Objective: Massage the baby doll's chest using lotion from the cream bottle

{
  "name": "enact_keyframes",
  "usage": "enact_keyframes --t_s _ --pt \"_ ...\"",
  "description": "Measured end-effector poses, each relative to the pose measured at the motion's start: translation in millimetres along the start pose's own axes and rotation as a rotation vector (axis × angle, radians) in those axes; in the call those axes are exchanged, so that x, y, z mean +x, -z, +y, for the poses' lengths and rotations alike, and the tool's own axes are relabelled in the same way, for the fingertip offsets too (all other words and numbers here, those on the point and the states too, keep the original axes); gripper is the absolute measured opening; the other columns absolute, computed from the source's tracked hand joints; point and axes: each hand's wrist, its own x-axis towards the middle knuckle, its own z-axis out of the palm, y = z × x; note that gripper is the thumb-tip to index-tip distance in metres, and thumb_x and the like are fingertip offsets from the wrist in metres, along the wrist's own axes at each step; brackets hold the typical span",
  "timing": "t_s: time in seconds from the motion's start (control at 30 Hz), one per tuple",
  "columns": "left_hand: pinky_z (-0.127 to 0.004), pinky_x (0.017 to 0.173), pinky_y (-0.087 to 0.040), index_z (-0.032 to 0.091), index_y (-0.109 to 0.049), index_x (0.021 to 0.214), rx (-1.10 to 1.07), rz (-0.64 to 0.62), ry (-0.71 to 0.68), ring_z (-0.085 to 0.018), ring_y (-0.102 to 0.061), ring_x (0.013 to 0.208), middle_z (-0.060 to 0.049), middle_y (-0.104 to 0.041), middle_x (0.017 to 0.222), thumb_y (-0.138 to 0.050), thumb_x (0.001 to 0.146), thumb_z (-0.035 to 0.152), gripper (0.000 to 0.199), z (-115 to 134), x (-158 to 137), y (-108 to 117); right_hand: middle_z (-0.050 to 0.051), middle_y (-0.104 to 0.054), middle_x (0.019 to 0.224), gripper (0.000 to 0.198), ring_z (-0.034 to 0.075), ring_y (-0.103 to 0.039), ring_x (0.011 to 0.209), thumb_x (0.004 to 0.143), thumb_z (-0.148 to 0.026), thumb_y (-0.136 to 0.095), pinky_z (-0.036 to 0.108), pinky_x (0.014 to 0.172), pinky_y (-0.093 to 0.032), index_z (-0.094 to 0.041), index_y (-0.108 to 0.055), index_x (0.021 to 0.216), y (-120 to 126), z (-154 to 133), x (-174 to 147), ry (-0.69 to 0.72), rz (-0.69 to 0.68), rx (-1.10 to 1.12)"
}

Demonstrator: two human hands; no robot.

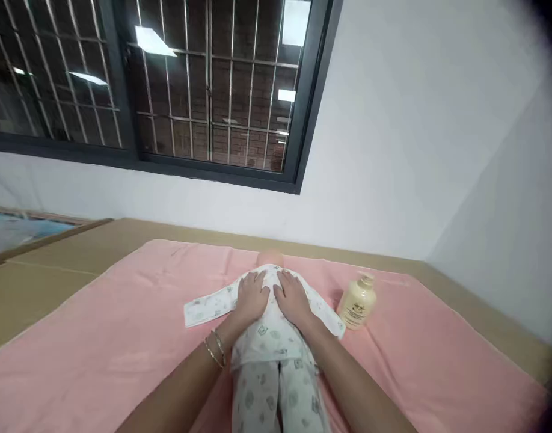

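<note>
What looks like a baby doll (270,258) lies on its back on a pink cloth (136,337), its rounded head at the far end. It wears a white long-sleeved top (276,340) and matching trousers (258,397), both with small printed figures. Flat on the left side of the top's chest rests my left hand (252,296), fingers stretched out. My right hand (293,296) lies the same way on the right side of the chest. The two hands are apart, and neither grips anything. The sleeves spread out to both sides.
A cream-coloured bottle (358,302) leans beside the right sleeve's end. The pink cloth covers a tan surface (55,282) that meets a white wall (384,132). Above is a dark-framed window (298,174) with metal bars. Something blue (32,231) shows at far left.
</note>
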Motion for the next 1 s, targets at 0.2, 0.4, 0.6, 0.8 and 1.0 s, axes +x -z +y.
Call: enact_keyframes --t_s 0.2,0.4,0.6,0.8,1.0 --pt "-0.044 0.111 -0.025 0.018 -0.047 0.135 -0.021 0.058 0.037 -0.026 -0.04 0.131 -0.011 -0.05 0.137 -0.035 0.085 0.023 0.052 7 -3 1 0.013 -0.044 0.144 0.05 0.026 -0.035 0.137 0.093 -0.029 -0.036 0.042 0.114 -0.02 -0.011 -0.047 0.138 4 -2 0 -0.007 -0.008 0.01" --pt "-0.046 0.112 -0.024 0.016 -0.051 0.132 -0.037 0.161 0.047 -0.028 -0.04 0.131 -0.012 -0.051 0.137 -0.039 0.083 0.023 0.05 6 -6 -9 0.011 -0.044 0.145 0.053 0.025 -0.034 0.137 0.088 -0.025 -0.038 0.04 0.115 -0.018 -0.012 -0.048 0.138 8 -6 -1 -0.051 -0.023 0.061" --pt "-0.047 0.113 -0.025 0.014 -0.053 0.13 -0.074 0.207 0.026 -0.028 -0.042 0.13 -0.013 -0.053 0.135 -0.04 0.083 0.022 0.049 5 -8 -10 0.011 -0.043 0.146 0.057 0.024 -0.032 0.138 0.085 -0.023 -0.037 0.041 0.116 -0.015 -0.01 -0.046 0.139 8 -6 0 -0.066 -0.048 0.097" --pt "-0.047 0.113 -0.024 0.013 -0.053 0.13 -0.1 0.208 0.009 -0.028 -0.041 0.13 -0.013 -0.053 0.136 -0.04 0.083 0.023 0.05 2 -9 -10 0.011 -0.044 0.145 0.056 0.025 -0.033 0.138 0.084 -0.022 -0.038 0.043 0.116 -0.016 -0.011 -0.047 0.138 6 -5 -2 -0.065 -0.015 0.12" --pt "-0.047 0.114 -0.022 0.012 -0.052 0.132 -0.118 0.195 -0.028 -0.028 -0.04 0.132 -0.013 -0.051 0.139 -0.04 0.082 0.022 0.052 -3 -9 -12 0.011 -0.047 0.143 0.053 0.025 -0.034 0.137 0.085 -0.022 -0.04 0.043 0.116 -0.017 -0.013 -0.05 0.136 7 -5 -1 -0.08 0.002 0.131"
